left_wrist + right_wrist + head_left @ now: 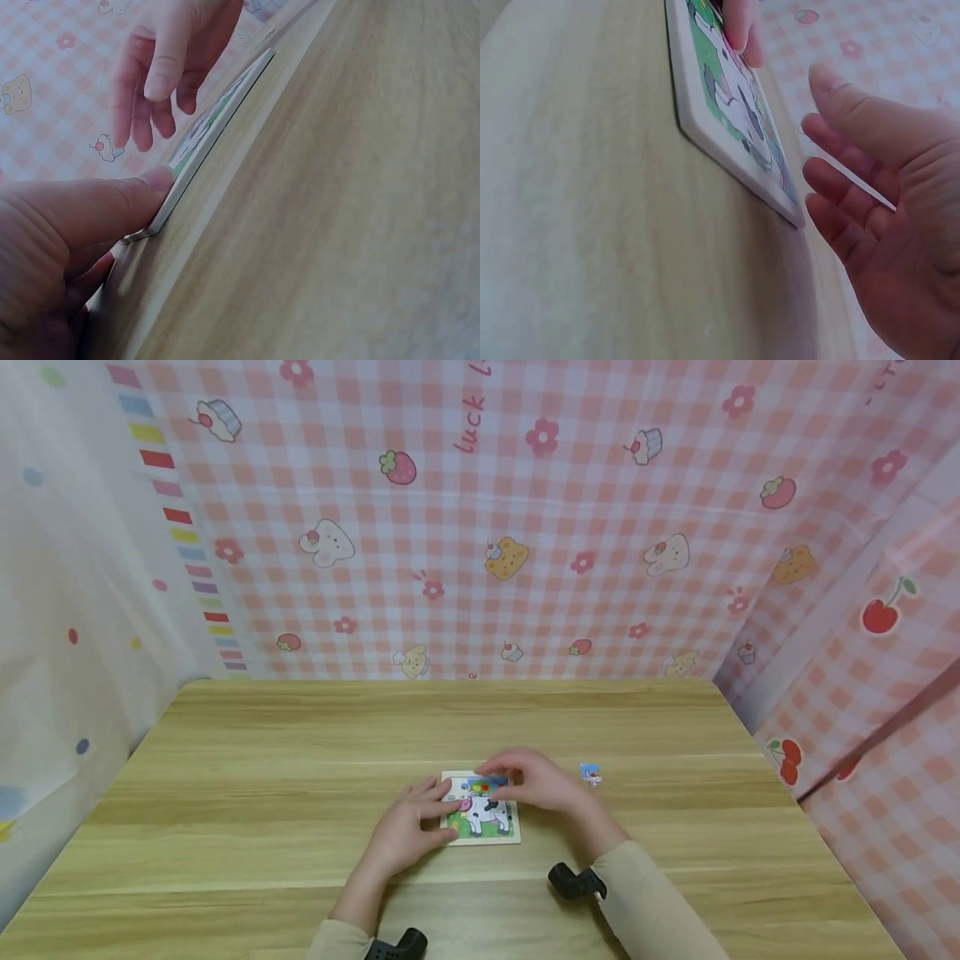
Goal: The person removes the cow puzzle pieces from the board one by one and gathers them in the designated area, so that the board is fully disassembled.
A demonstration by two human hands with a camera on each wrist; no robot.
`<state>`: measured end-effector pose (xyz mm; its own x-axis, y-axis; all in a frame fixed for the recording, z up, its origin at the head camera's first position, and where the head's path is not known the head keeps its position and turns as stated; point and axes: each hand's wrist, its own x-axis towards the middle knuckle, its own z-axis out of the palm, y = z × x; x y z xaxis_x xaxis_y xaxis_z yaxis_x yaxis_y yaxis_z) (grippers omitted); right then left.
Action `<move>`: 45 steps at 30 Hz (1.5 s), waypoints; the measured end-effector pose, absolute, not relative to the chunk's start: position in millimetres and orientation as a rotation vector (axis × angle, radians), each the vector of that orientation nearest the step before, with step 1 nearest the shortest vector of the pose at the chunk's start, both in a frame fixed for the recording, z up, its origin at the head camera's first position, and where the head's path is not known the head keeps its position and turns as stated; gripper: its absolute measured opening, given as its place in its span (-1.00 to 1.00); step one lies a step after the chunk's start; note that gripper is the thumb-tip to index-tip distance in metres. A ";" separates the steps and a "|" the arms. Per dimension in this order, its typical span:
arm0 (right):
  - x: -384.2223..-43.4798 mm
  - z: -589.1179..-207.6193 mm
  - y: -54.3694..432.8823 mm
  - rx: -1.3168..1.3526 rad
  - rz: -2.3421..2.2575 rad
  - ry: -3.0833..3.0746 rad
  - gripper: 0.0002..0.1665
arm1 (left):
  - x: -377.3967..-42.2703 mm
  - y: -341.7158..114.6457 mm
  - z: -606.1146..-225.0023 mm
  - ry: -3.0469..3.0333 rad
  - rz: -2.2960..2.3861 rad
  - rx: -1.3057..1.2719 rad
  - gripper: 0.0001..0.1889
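A small jigsaw puzzle board (516, 838) with a pale rim and a black-and-white cow picture lies flat on the table. My left hand (408, 828) rests on its left side, fingers spread over the picture. In the left wrist view, the left thumb (120, 206) presses the board's near edge. Above the upper right part of the board hovers my right hand (536, 783), its thumb and fingers apart. The right wrist view shows no piece between the fingers of the right hand (900, 180). A loose puzzle piece (591, 774), blue and white, lies to the right of the board.
The wood-grain table (300, 735) extends around the board on every side. A pink checked curtain (465, 527) hangs behind its back edge, with more cloth at both sides. Black wrist devices (576, 882) sit on both forearms.
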<state>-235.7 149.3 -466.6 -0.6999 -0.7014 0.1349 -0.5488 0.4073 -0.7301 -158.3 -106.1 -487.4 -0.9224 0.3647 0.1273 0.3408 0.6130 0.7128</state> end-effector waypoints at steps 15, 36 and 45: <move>-248.5 -464.2 126.3 -1.129 -0.891 2.494 -0.64 | -157.4 -106.9 -490.2 2.823 1.212 0.650 -0.58; -253.2 -464.1 114.0 -1.154 -0.712 2.554 -0.74 | -159.2 -107.0 -491.4 2.802 1.233 0.605 -0.59; -252.5 -460.8 107.8 -1.125 -0.664 2.581 -0.80 | -158.3 -107.4 -488.9 2.801 1.232 0.610 -0.59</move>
